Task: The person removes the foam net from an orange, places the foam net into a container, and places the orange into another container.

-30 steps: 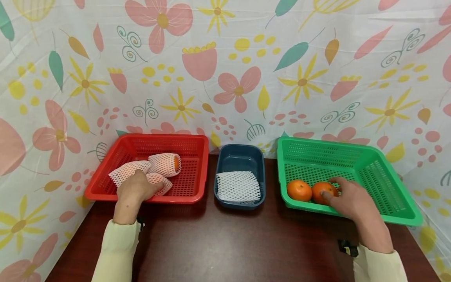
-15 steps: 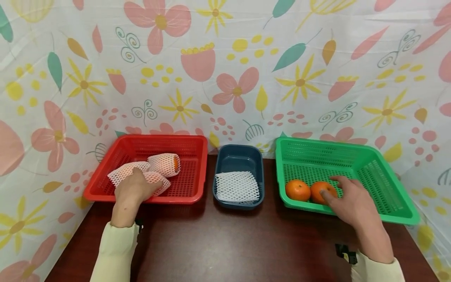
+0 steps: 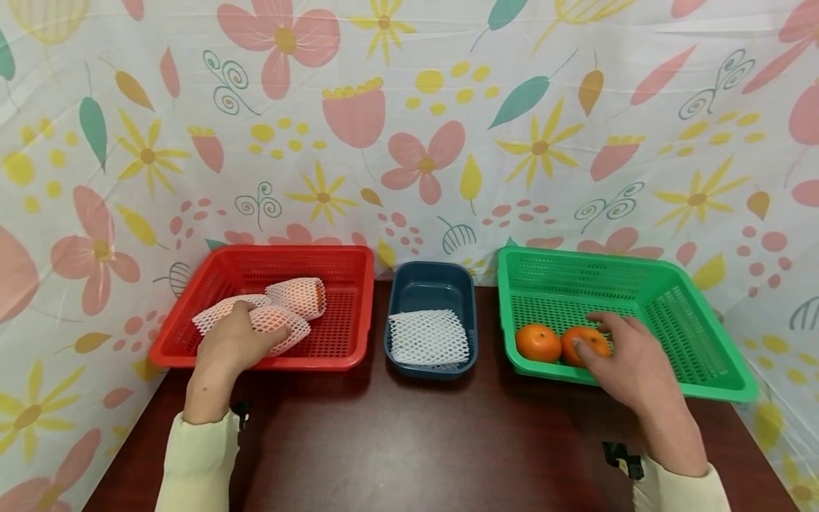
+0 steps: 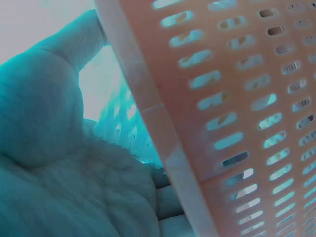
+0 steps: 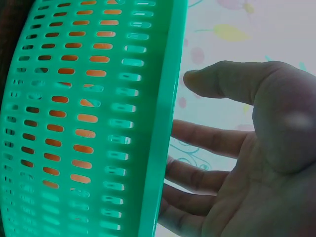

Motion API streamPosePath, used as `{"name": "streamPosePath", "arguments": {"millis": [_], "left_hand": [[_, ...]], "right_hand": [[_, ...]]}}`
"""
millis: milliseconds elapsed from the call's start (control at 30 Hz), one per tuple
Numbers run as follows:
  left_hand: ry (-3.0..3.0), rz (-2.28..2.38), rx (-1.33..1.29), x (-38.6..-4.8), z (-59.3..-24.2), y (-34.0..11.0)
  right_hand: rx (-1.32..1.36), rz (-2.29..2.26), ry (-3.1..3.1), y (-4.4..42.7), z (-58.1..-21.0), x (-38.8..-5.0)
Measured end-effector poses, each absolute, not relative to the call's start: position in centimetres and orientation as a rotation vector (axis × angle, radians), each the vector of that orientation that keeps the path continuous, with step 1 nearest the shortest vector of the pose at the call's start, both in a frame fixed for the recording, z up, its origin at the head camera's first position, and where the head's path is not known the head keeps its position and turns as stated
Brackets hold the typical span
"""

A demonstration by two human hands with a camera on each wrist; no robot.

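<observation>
Green basket (image 3: pixel 576 277) with 2 oranges (image 3: pixel 538 343), red basket (image 3: pixel 342 313) with 3 netted fruits (image 3: pixel 299 297)

Two bare oranges (image 3: pixel 538 343) — netted fruit (image 3: pixel 279 324) apart

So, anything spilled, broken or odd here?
Nothing looks spilled or broken: oranges sit in the green basket, netted fruit in the red basket. Only the left wrist view seems odd, tinting the left hand blue-green, unlike the head view.
</observation>
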State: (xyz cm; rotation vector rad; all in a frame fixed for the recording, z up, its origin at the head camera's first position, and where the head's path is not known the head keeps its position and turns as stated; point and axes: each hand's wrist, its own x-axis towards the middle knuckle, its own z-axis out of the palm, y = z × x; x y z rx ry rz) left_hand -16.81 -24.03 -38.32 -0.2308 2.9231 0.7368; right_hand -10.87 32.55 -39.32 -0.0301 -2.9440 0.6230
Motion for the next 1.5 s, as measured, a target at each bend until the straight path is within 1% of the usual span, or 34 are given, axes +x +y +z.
{"name": "streamPosePath", "arguments": {"millis": [633,1133,1267,1500], "left_hand": [[2.868,0.978,-0.057,-16.2,-37.0,-23.6],[2.864,1.183,0.126,-16.0,-36.5,-22.2],[2.868,1.241,0.214,-16.1,-36.7,-21.9],[2.798,1.411,0.441,-16.0,-37.2,-21.0]], "right_hand": [[0.061,0.654,-2.906,32.2,-38.9,-10.4],[0.223,0.745,-2.876,31.3,-38.0,-9.2],[0.262,0.758,-2.865,31.1,-37.7,-8.9],[0.326,0.752,-2.820,30.7,-37.1,-8.7]]}}
